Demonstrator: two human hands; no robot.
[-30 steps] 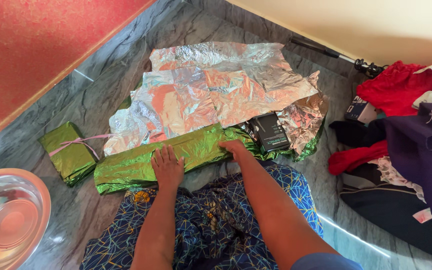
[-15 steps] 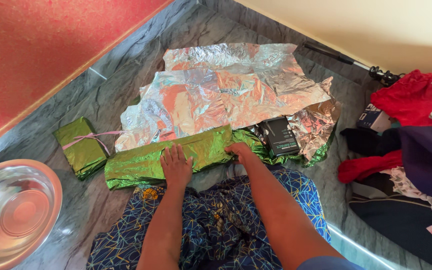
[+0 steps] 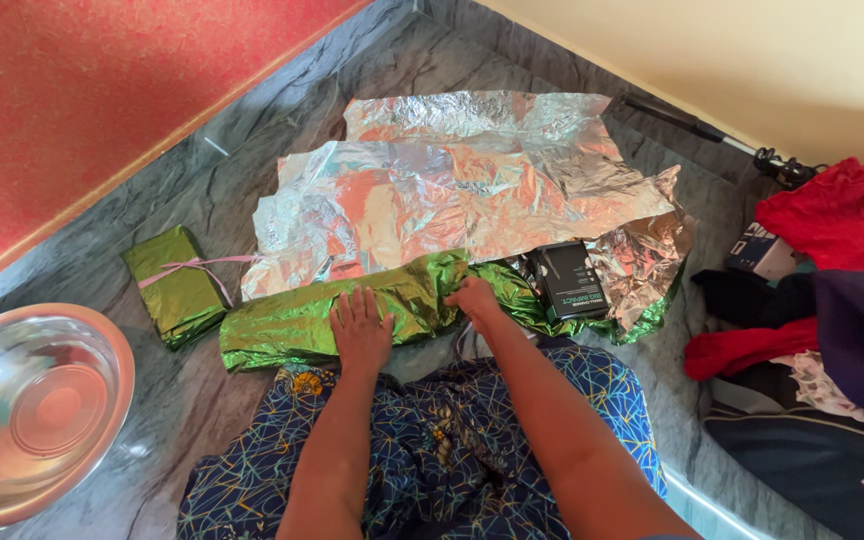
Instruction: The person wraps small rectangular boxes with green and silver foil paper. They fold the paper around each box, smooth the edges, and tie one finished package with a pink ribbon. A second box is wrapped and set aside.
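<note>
1. I am looking down at a grey marble floor (image 3: 252,180), where everything is lying; a red wall is running along the upper left and a cream wall along the upper right.
2. A large crinkled sheet of silver foil wrap (image 3: 472,190) is spreading across the middle of the floor, its green underside showing along the near edge.
3. That near edge is being folded over into a long green fold (image 3: 292,325), lying just in front of my knees, which are covered by blue patterned cloth (image 3: 432,440).
4. A steel bowl (image 3: 27,410) is sitting at the lower left, well apart; a heap of red and dark clothes (image 3: 822,300) is lying at the right.
5. My left hand (image 3: 360,332) is pressing flat on the fold, fingers spread, grasping nothing.
6. My right hand (image 3: 474,298) is curling over the fold's edge, its grip pinching the foil, as far as I can tell.
7. A small black box (image 3: 567,280) is resting on the foil just right of my right hand.
8. A finished green parcel (image 3: 177,285), tied with pink ribbon, is lying to the left.
9. To do this well, I judge I should be keeping the left palm down while creasing evenly outward, avoiding tears.
</note>
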